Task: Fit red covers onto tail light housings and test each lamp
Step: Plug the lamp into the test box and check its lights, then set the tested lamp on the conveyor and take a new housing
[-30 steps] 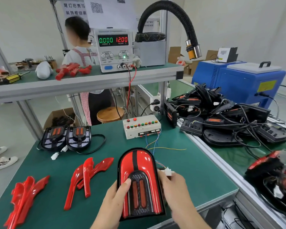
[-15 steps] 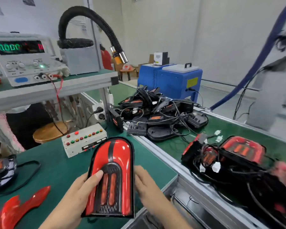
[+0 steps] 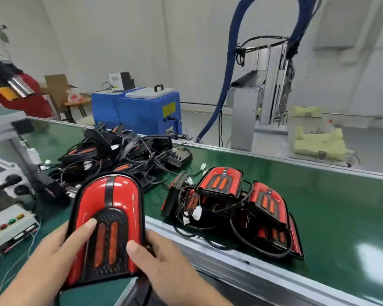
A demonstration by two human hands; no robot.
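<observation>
I hold an assembled tail light (image 3: 107,219), a black housing with its glossy red cover on, above the near edge of the workbench. My left hand (image 3: 60,246) grips its left side with the thumb on the lens. My right hand (image 3: 161,259) grips the right side, thumb on the cover's lower edge. Its two orange lamp strips look unlit. On the green conveyor belt (image 3: 332,208) to the right lie several finished red-covered tail lights (image 3: 241,202) with tangled cables. A heap of bare black housings (image 3: 119,155) with wires lies further back on the belt.
The button test box (image 3: 9,228) sits at the left on the workbench. A blue machine (image 3: 139,109) stands behind the belt, with a metal fixture and blue hose (image 3: 261,89) to its right. A silver rail (image 3: 230,259) separates bench and belt.
My view has swung right from the workbench to the conveyor. Both hands have carried the covered tail light rightward toward the belt, keeping the same hold.
</observation>
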